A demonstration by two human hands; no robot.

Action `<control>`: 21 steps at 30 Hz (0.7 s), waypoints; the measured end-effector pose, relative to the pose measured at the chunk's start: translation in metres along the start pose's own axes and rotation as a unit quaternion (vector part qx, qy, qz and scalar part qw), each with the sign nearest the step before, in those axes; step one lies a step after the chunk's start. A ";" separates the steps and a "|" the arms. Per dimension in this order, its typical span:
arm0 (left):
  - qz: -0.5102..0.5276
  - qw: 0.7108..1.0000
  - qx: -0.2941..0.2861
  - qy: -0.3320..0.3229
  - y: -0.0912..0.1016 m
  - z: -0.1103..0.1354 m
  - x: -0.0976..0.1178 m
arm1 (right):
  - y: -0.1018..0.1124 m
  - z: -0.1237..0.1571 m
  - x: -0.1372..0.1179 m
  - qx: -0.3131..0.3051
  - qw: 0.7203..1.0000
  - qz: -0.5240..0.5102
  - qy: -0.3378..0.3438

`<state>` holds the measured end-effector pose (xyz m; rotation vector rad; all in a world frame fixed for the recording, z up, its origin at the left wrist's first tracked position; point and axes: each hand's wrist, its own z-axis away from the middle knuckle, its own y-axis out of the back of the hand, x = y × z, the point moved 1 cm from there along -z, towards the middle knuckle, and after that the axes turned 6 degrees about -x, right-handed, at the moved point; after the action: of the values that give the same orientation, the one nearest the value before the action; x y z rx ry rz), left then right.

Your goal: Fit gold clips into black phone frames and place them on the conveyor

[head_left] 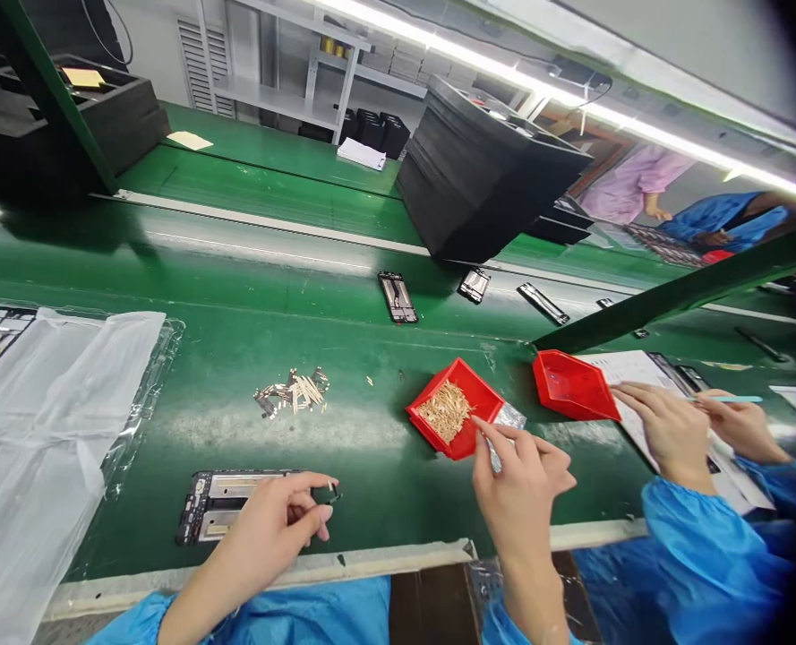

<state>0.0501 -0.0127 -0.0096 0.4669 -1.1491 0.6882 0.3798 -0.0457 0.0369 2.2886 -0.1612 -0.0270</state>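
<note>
My left hand [288, 515] is over the near end of a phone frame [201, 502], covering its right part. Thumb and index finger pinch a small dark electronic part [330, 493] just past the frame. My right hand [519, 470] reaches to the near right side of a red bin [483, 394]. Its thumb and index finger come together at the bin; whatever is between them is too small to make out. Inside the bin lies a heap of small gold-coloured pieces [446, 412]. A loose pile of small black and gold strips [296, 391] lies behind my left hand.
At left, a clear tray [149, 376] carries white wrapping sheets [48, 394]. A second red bin [569, 387] stands at right, beside a co-worker's hands [670, 430] with a pale blue stick tool [730, 399]. Phone frames [398, 297] lie farther back, below a black box stack [484, 170].
</note>
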 end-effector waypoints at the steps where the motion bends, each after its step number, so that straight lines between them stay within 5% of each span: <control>1: 0.035 0.999 -0.001 0.006 0.002 0.000 0.000 | 0.001 -0.001 0.004 -0.006 1.000 0.015 -0.013; 5: 0.139 0.990 -0.014 0.009 0.007 0.003 0.000 | 0.011 0.007 -0.039 -0.044 0.989 -0.117 0.083; 9: 0.198 0.980 -0.035 0.004 0.009 0.004 -0.005 | 0.017 0.021 -0.109 -0.129 0.926 -0.274 0.226; 15: 0.229 0.973 -0.025 -0.003 0.017 0.024 -0.009 | -0.003 0.018 -0.147 -0.147 0.890 -0.360 0.237; 17: 0.156 0.987 0.041 -0.026 0.024 0.038 -0.013 | -0.013 0.012 -0.153 -0.219 0.867 -0.392 0.215; 19: -0.021 0.985 0.150 -0.081 0.035 0.053 -0.020 | -0.022 0.005 -0.161 -0.324 0.830 -0.414 0.187; 21: -0.232 0.937 0.230 -0.122 0.044 0.064 -0.031 | -0.030 0.001 -0.168 -0.407 0.800 -0.410 0.163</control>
<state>-0.0313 -0.0315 -0.0159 1.2091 -1.0468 0.4859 0.2163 -0.0058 0.0088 1.3079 0.8745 -0.1229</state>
